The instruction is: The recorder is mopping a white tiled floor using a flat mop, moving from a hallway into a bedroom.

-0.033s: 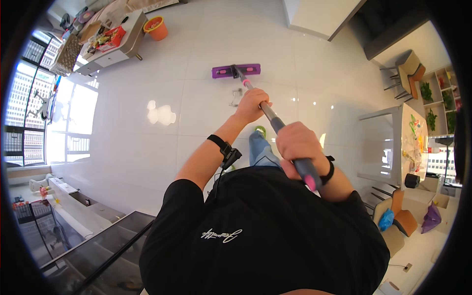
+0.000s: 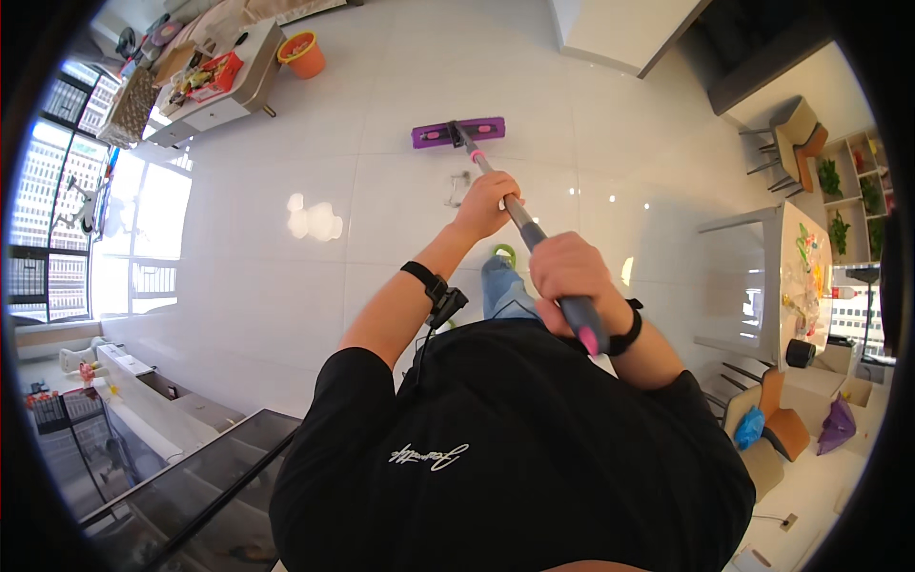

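A flat mop with a purple head (image 2: 458, 132) lies against the pale tiled floor ahead of me. Its grey pole (image 2: 527, 226) slants back toward my body and ends in a pink-tipped dark grip. Around the lower part of the pole my left hand (image 2: 487, 204) is closed. My right hand (image 2: 569, 272) wraps the dark grip nearer my chest, with the pink end (image 2: 589, 340) sticking out below it. A green shoe (image 2: 505, 254) shows on the floor beneath my hands.
At the far left an orange bucket (image 2: 302, 57) stands beside a low cabinet (image 2: 221, 112) bearing a red box. A white table (image 2: 774, 276) and chairs (image 2: 784, 143) line the right side. A dark glass-topped unit (image 2: 205, 491) stands near left, and a white wall corner (image 2: 610, 38) juts in ahead.
My right hand and the grip's end have shifted slightly left and forward. The mop head has turned a little, its right end farther away. My left hand has hardly moved.
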A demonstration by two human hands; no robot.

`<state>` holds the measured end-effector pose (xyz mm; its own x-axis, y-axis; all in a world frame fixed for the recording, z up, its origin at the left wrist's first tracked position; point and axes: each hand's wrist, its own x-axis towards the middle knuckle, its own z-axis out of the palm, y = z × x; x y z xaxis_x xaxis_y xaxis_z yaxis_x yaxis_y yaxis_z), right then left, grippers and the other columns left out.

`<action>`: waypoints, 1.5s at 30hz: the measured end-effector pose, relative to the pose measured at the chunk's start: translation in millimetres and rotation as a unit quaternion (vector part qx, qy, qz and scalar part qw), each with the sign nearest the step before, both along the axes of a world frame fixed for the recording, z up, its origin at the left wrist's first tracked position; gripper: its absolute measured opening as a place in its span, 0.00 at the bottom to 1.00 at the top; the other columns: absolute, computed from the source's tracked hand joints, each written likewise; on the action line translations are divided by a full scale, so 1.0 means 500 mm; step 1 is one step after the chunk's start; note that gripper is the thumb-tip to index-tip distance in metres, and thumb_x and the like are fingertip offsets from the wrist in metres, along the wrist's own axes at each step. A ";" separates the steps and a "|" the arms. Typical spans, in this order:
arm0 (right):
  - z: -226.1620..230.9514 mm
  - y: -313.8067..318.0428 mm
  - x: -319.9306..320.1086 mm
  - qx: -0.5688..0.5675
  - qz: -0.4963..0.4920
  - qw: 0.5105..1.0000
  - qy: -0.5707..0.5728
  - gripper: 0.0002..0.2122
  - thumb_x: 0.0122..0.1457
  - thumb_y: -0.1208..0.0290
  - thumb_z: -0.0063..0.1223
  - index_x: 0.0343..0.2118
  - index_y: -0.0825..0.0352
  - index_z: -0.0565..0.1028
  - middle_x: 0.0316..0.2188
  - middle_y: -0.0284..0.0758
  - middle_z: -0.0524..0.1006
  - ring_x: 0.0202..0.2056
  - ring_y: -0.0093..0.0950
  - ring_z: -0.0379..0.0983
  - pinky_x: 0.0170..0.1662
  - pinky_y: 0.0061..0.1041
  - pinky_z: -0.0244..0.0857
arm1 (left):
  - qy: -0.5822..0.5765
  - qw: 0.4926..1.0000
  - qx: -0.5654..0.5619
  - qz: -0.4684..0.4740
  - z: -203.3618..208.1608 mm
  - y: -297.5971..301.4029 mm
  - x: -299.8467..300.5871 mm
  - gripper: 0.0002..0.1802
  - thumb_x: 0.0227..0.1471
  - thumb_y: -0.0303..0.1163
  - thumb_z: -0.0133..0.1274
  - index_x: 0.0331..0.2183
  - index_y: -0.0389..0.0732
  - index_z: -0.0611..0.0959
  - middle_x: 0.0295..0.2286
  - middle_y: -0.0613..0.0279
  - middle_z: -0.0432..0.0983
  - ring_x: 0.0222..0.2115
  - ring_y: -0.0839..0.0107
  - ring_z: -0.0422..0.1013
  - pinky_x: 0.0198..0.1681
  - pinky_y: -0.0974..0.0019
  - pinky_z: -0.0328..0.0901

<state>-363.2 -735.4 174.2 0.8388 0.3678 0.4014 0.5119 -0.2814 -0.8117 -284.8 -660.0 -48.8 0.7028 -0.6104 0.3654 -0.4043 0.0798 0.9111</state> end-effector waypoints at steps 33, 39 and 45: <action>-0.050 -0.271 0.329 0.186 -0.167 0.960 0.128 0.07 0.52 0.82 0.44 0.20 0.67 0.63 0.13 0.34 0.65 0.17 0.25 0.62 0.26 0.27 0.61 | 0.101 0.994 0.018 0.027 -0.030 -0.262 0.271 0.12 0.40 0.27 0.58 0.16 0.41 0.70 0.17 0.59 0.67 0.21 0.56 0.66 0.23 0.60 0.59; -0.101 -0.182 0.384 0.218 -0.222 0.944 0.108 0.11 0.58 0.78 0.39 0.19 0.66 0.59 0.11 0.32 0.60 0.14 0.21 0.54 0.23 0.25 0.53 | 0.137 0.982 -0.056 0.114 -0.128 -0.187 0.285 0.12 0.37 0.24 0.59 0.27 0.40 0.74 0.27 0.60 0.70 0.29 0.60 0.66 0.32 0.61 0.61; -0.023 -0.110 0.391 0.206 -0.185 0.948 0.155 0.09 0.55 0.78 0.40 0.19 0.65 0.59 0.11 0.30 0.58 0.14 0.21 0.52 0.24 0.27 0.51 | 0.124 0.983 -0.048 0.124 -0.099 -0.137 0.264 0.12 0.34 0.26 0.60 0.22 0.41 0.72 0.21 0.60 0.70 0.25 0.58 0.67 0.29 0.59 0.60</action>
<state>-167.5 -790.3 162.6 0.9812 -0.1087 0.1597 0.1584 -0.0204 -0.9872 -152.6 -728.5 -98.1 0.9007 -0.3794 0.2117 -0.1885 0.0979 0.9772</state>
